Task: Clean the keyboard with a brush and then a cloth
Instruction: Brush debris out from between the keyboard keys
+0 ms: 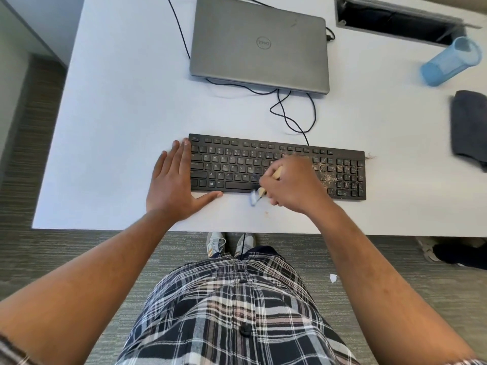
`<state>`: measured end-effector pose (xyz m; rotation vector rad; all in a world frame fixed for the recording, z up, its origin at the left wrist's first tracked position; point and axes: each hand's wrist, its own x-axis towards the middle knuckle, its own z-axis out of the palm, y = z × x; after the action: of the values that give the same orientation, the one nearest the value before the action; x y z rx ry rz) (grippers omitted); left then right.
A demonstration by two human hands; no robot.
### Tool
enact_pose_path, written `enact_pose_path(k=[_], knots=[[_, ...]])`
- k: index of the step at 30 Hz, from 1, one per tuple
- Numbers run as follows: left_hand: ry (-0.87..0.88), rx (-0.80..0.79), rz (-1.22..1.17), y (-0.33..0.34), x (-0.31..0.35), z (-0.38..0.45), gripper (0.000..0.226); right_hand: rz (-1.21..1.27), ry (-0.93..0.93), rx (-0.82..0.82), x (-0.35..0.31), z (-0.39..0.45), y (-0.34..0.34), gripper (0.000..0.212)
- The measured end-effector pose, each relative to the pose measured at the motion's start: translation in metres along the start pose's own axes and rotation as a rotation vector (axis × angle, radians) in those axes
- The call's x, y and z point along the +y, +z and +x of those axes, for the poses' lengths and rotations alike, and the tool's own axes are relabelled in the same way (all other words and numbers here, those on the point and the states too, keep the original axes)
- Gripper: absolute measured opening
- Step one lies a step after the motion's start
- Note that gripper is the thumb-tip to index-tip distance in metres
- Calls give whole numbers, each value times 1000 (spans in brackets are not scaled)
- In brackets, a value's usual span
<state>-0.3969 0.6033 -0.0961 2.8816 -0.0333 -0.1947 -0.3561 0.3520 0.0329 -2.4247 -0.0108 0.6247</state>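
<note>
A black keyboard [237, 164] lies across the white desk [118, 101], its right side dusted with pale crumbs. My right hand [292, 184] grips a small wooden-handled brush [257, 194] over the keyboard's middle, the blurred bristles at its front edge just past the space bar. Flat on the desk, my left hand [174, 183] presses against the keyboard's left end, with the thumb along the front edge. A dark grey cloth [469, 125] lies at the desk's right edge.
A closed grey laptop [259, 43] sits behind the keyboard, black cables [290, 109] looping between them. A blue mesh cup [448, 61] lies tipped at the back right beside an open cable tray [395, 19]. A few crumbs [266, 213] lie near the desk's front edge.
</note>
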Motion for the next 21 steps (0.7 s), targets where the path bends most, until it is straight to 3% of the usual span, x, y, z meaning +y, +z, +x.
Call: enact_pose_path(k=[4, 8, 12, 16, 21], knots=[[6, 9, 1, 1, 0, 0, 136, 81, -51, 148, -4, 2, 3, 16], [10, 11, 1, 1, -1, 0, 136, -31, 0, -41, -8, 3, 2, 19], [7, 8, 5, 1, -1, 0, 135, 94, -32, 119, -4, 6, 0, 16], [16, 14, 2, 1, -1, 0, 135, 99, -18, 8, 2, 7, -3, 17], [18, 11, 6, 1, -2, 1, 135, 294, -63, 200, 5, 17, -13, 9]])
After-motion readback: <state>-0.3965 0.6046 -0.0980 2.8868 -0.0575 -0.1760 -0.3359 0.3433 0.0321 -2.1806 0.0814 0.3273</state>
